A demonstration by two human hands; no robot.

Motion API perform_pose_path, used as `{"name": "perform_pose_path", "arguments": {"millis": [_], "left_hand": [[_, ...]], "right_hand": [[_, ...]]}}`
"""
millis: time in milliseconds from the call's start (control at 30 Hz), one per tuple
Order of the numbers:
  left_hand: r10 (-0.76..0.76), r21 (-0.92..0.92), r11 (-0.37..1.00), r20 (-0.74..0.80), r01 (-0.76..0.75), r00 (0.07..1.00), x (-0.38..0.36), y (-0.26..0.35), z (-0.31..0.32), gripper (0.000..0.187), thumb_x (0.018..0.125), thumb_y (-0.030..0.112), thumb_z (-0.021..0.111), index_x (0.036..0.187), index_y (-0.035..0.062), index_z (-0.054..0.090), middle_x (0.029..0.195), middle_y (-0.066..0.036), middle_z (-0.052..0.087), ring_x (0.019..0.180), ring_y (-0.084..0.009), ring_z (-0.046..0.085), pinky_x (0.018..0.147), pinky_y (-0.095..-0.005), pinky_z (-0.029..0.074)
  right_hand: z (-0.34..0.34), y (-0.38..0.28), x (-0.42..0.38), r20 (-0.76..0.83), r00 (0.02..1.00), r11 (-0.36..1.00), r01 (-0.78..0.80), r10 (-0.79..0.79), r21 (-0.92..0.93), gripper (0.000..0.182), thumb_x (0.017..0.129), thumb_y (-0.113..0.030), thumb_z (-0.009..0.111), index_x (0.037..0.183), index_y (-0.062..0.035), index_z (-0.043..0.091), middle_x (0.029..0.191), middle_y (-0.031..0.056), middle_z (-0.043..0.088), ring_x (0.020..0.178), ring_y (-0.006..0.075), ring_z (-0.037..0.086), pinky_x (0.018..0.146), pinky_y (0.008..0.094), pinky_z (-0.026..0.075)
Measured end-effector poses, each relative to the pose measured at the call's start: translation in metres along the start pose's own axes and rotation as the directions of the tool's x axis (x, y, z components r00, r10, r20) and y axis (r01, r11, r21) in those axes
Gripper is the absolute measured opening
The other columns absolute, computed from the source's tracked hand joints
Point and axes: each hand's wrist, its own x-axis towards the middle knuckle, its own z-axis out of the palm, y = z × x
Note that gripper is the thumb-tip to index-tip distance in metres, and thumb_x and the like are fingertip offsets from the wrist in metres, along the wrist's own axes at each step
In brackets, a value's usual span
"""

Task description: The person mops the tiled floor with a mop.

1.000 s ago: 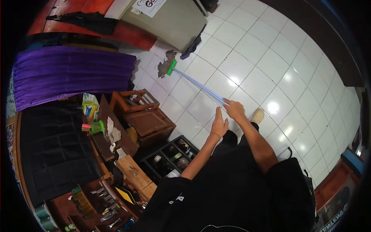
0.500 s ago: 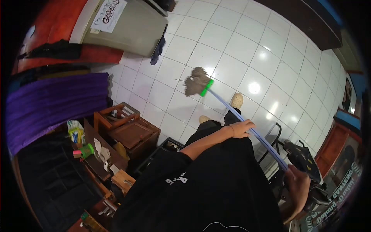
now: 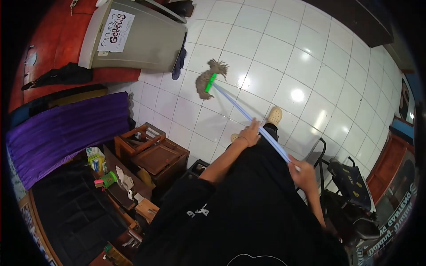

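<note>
A mop with a blue handle (image 3: 236,104), a green clamp (image 3: 211,83) and a grey-brown string head (image 3: 204,84) reaches forward from my body. Its head lies on the white tiled floor (image 3: 248,44), with strands spread to both sides of the clamp. My left hand (image 3: 250,133) is closed around the middle of the handle. Closer to the handle's upper end, my right hand (image 3: 302,172) grips it, slightly blurred. Beyond my left hand, a beige clog (image 3: 274,115) shows on one foot.
A grey fridge-like cabinet (image 3: 151,40) with a paper sign stands at the upper left, a dark cloth at its foot. Wooden furniture (image 3: 155,157) and a cluttered narrow table are at the left. A black-framed chair (image 3: 350,181) stands at the right.
The mop head has moved forward and left across the tiles, and its strands have spread. Both hands have shifted left with the handle, my right hand also forward.
</note>
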Motion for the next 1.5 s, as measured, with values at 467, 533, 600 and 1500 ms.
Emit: {"name": "perform_pose_path", "arguments": {"millis": [467,533,600,1500], "left_hand": [[-0.065,-0.083,0.995,-0.203,0.049,0.977,0.041,-0.018,-0.032,0.086,0.074,0.013,0.055,0.135,-0.0001,-0.005,0.140,-0.024,0.004,0.129,-0.0379,0.015,0.103,-0.0434,0.024],[-0.152,0.061,0.985,-0.108,0.159,0.982,0.036,0.030,-0.044,0.084,0.077,0.019,0.053,0.137,0.0080,-0.004,0.143,-0.014,0.008,0.128,-0.0354,0.021,0.098,-0.0513,0.027],[-0.082,0.105,0.991,-0.041,0.086,0.996,0.044,0.051,-0.032,0.082,0.077,0.018,0.051,0.137,0.0068,-0.004,0.144,-0.014,0.007,0.127,-0.0354,0.023,0.098,-0.0524,0.027],[-0.329,-0.306,0.930,-0.452,0.201,0.829,0.191,0.028,-0.024,0.053,0.070,0.016,0.062,0.117,0.0188,0.036,0.140,-0.013,0.020,0.119,-0.0279,0.034,0.081,-0.0473,0.041]], "right_hand": [[0.120,0.012,0.213,0.144,0.980,0.972,0.164,-0.140,-0.170,0.029,0.086,-0.033,0.044,0.106,-0.0177,0.058,0.084,0.0169,0.062,0.079,0.0351,0.059,0.071,0.0437,0.047],[0.075,0.033,0.193,0.090,0.990,0.981,0.121,-0.109,-0.153,0.029,0.084,-0.035,0.048,0.103,-0.0169,0.061,0.084,0.0165,0.062,0.079,0.0346,0.059,0.072,0.0421,0.047],[0.024,0.060,0.160,0.007,0.994,0.989,0.112,-0.112,-0.098,0.030,0.082,-0.036,0.053,0.100,-0.0146,0.063,0.085,0.0170,0.062,0.080,0.0339,0.059,0.072,0.0396,0.047],[-0.135,-0.055,0.131,0.068,0.991,0.961,-0.093,0.115,-0.259,0.021,0.079,-0.015,0.057,0.098,-0.0080,0.064,0.064,0.0202,0.056,0.060,0.0306,0.059,0.055,0.0342,0.044]]}}
